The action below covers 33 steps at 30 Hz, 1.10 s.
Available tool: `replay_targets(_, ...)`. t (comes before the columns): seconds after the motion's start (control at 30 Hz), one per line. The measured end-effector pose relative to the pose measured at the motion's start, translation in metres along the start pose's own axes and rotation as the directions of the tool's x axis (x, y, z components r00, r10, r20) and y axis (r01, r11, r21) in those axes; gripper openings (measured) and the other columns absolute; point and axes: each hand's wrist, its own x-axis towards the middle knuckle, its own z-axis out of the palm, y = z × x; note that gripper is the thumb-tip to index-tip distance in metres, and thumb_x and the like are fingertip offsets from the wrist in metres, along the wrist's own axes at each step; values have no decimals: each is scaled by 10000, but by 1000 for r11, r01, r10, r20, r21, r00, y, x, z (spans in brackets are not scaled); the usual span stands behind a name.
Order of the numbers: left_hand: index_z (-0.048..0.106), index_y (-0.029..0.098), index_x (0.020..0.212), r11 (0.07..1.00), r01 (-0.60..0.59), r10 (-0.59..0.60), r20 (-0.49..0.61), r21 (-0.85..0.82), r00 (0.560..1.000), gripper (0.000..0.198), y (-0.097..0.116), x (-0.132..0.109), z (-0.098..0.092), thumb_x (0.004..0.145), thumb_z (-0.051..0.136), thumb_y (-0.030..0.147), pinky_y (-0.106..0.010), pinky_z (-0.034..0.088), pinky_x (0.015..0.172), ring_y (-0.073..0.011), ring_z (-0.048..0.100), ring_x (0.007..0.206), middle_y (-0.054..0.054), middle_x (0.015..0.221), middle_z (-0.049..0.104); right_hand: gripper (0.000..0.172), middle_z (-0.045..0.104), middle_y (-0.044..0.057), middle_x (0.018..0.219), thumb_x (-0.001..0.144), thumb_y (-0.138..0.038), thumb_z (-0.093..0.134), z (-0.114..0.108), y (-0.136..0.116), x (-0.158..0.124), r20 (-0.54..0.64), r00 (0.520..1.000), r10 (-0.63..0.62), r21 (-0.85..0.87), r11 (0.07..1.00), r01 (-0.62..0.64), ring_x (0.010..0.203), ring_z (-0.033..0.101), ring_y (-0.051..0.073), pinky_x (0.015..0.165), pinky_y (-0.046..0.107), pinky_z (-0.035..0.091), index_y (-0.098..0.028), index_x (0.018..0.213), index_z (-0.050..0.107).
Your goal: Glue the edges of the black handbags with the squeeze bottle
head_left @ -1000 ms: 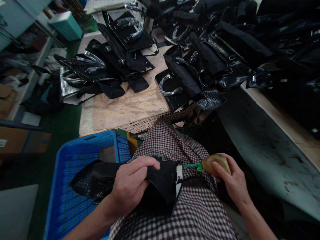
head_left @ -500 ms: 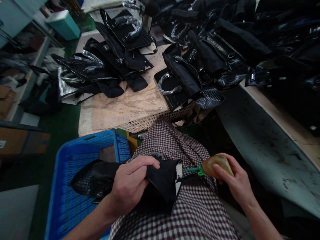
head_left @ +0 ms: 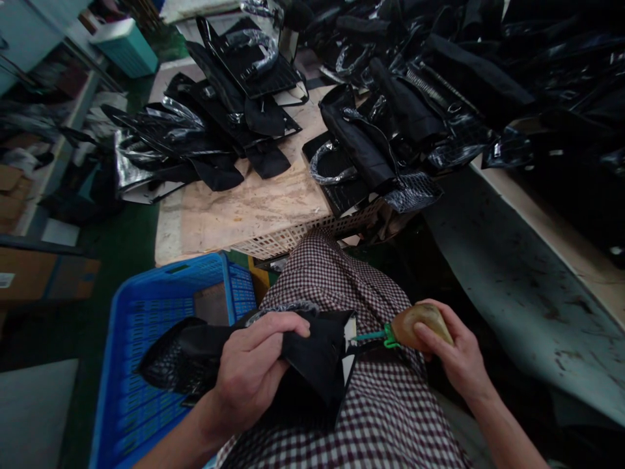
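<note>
Across my lap lies a black bag piece (head_left: 312, 365) with a crocodile-pattern part on its left and a plastic-wrapped handle partly showing behind. My left hand (head_left: 256, 368) is closed on its upper side, thumb and fingers pinching the black material. At the piece's right end a white lining edge (head_left: 348, 345) shows. My right hand (head_left: 452, 355) is wrapped around a squeeze bottle (head_left: 422, 326) of amber colour with a green nozzle (head_left: 374, 335). The nozzle points left, its tip at the white edge; I cannot tell whether it touches.
A blue plastic crate (head_left: 129, 365) stands at my left. Ahead, a wooden board (head_left: 244, 218) carries black bag parts (head_left: 215, 130) and more parts with wrapped handles (head_left: 359, 150). A checked apron (head_left: 395, 404) covers my lap. Dark bag pieces (head_left: 488, 78) are heaped on the right-hand table.
The bottle has shifted slightly left, bringing its nozzle tip to the white edge of the bag piece. My left hand keeps its hold almost unmoved.
</note>
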Motion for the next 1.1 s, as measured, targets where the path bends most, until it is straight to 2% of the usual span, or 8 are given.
replay_targets(0.23, 663, 143, 912, 1000, 15, -15, 1, 1, 1000, 225, 0, 0, 2, 893, 506, -18, -238, 608, 831, -159, 729, 897, -74, 959, 745, 477, 690, 66, 1047, 759, -522, 781, 6, 0, -1, -112, 992, -57, -26, 998, 55, 926, 663, 293, 801, 371, 562, -226, 1106, 645)
replay_targets(0.37, 672, 149, 894, 1000, 14, -14, -4, 1, 1000, 229, 0, 2, 2, 892, 505, -7, -236, 612, 804, -161, 735, 870, -68, 936, 752, 464, 699, 59, 1020, 737, -503, 793, 5, 1, 0, -75, 995, -64, -27, 998, 62, 924, 666, 295, 804, 363, 561, -233, 1089, 658)
replay_targets(0.43, 671, 144, 896, 1000, 6, -6, -7, 1, 1000, 235, 0, 2, 2, 885, 499, -15, -233, 610, 813, -161, 735, 878, -69, 941, 751, 452, 700, 58, 989, 735, -497, 799, 2, 3, -1, -38, 998, -49, -12, 999, 48, 885, 666, 294, 735, 350, 568, -234, 1078, 668)
replay_targets(0.5, 668, 140, 902, 1000, 5, -5, -6, 2, 1000, 229, -1, 1, 3, 886, 502, -17, -233, 607, 826, -163, 733, 898, -75, 959, 749, 461, 693, 60, 962, 735, -496, 805, -2, 4, -2, -6, 1000, 5, 41, 999, -4, 781, 655, 277, 584, 320, 553, -234, 1090, 670)
replay_targets(0.6, 665, 140, 906, 1000, 8, -8, -5, 1, 1000, 216, -2, 0, 3, 896, 513, -13, -233, 603, 836, -162, 730, 911, -76, 969, 748, 500, 663, 52, 886, 737, -496, 820, -7, 3, -6, 17, 992, 122, 215, 969, -123, 591, 569, 215, 379, 270, 447, -231, 1129, 660)
replay_targets(0.73, 661, 137, 912, 1000, 11, -11, -4, -1, 1000, 212, 0, -1, 3, 913, 509, -9, -218, 591, 856, -151, 725, 928, -74, 973, 743, 497, 619, 35, 794, 749, -491, 826, -9, -1, -13, 34, 984, 176, 356, 918, -177, 530, 507, 185, 341, 259, 418, -214, 1127, 660)
replay_targets(0.9, 668, 127, 944, 1000, 22, -22, -7, -8, 1000, 211, 2, -6, 1, 918, 515, -15, -203, 570, 898, -139, 714, 956, -75, 989, 738, 529, 667, 67, 963, 751, -494, 839, -9, -3, -19, 12, 991, 131, 146, 981, -131, 675, 593, 233, 407, 272, 495, -226, 1165, 648)
replay_targets(1.1, 662, 126, 957, 1000, 10, -10, -8, -12, 1000, 216, 1, -10, 2, 915, 513, -24, -191, 559, 910, -132, 705, 977, -72, 1004, 734, 514, 703, 90, 1010, 733, -542, 809, -6, -17, -20, -51, 997, 59, -33, 998, -60, 748, 656, 271, 486, 290, 527, -216, 1107, 678)
